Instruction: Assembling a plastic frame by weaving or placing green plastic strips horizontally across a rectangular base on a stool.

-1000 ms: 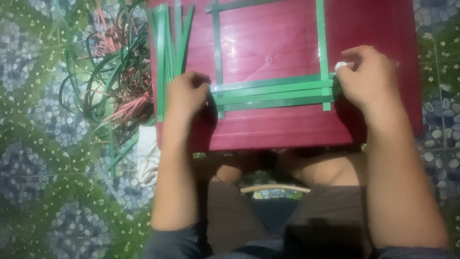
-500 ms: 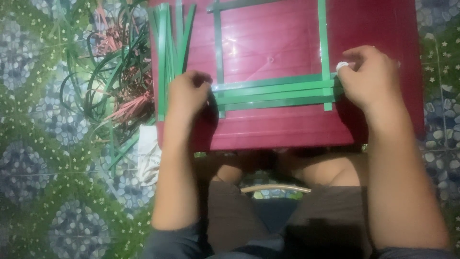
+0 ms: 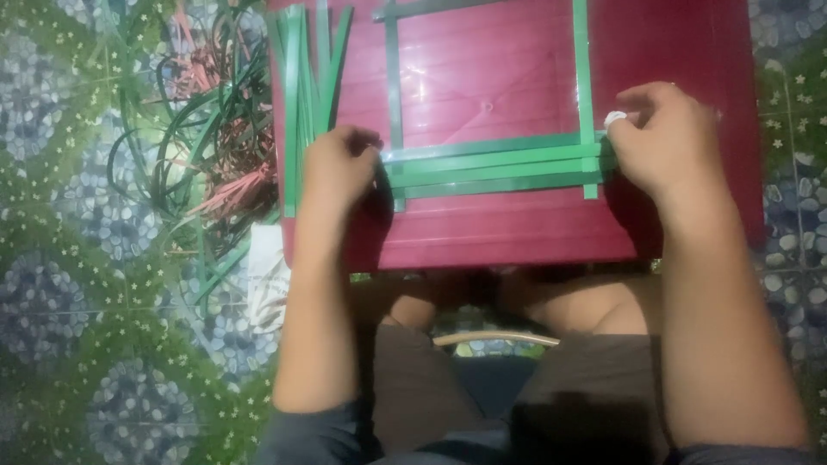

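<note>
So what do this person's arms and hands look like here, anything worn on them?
Both forearms are bare. Dark grey-blue sleeves are pushed up to about the elbows at the bottom of the view. The left hand is bare, with no ring or watch showing. The right hand has a small white patch at one fingertip; what it is cannot be told.

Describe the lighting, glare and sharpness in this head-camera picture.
Head view: soft, dim light overall; pale glare streaks on the glossy dark-red board; shadows pool under the left hand and right hand; horizontal green plastic strips slightly blurred, tangled strips at left softer.
</note>
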